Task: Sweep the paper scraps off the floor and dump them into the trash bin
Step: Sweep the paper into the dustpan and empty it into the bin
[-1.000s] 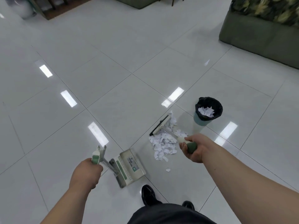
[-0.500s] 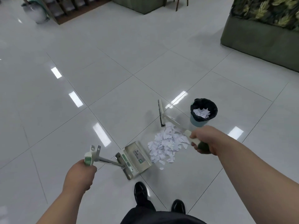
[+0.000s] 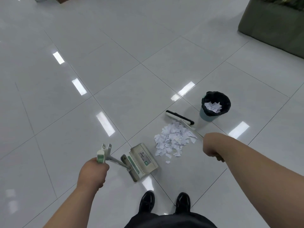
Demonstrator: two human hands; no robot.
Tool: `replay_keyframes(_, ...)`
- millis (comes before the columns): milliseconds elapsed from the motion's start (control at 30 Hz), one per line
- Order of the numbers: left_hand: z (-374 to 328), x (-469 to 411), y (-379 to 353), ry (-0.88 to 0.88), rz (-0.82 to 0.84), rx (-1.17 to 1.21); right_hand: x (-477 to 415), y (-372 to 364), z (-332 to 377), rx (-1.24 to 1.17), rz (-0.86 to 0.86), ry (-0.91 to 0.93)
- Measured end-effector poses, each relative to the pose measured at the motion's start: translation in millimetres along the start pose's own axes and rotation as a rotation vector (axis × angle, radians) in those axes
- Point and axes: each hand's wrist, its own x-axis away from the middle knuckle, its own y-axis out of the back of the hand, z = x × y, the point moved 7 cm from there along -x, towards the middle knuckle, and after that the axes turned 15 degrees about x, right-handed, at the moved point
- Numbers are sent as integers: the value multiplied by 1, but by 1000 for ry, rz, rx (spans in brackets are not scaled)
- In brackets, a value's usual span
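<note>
Left hand [image 3: 93, 174] on dustpan [image 3: 141, 162], right hand [image 3: 211, 146] seemingly on broom [image 3: 179, 117]; scraps [image 3: 174, 139] between.

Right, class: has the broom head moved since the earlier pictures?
Yes. Judged against the trash bin, the broom head has swung rightward toward it and now lies across the far edge of the paper scraps.

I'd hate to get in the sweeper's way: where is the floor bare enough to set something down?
Bare tiles spread left of and beyond the dustpan, and between the trash bin and the green furniture. It is crowded before the shoes: dustpan, paper scraps and broom lie close, the bin just past them.
</note>
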Motion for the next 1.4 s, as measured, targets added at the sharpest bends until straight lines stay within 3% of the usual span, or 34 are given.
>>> replay_keyframes(333,1,-55,-1,-68,129,64,64,9,-13,-60,9,-69)
replay_keyframes(533,7,-79,0,-101,204,43,93,-28,-2,-198,33,-164)
replay_keyframes(967,8,-122,61,-147,220,-71,92,-75,30,-515,35,-410)
replay_keyframes(1200,20,-136,54,-127,246,44,80,-94,86,-622,192,-347)
replay_keyframes(1400,12,-135,29,-73,311,161,94,-88,131,-538,248,-233)
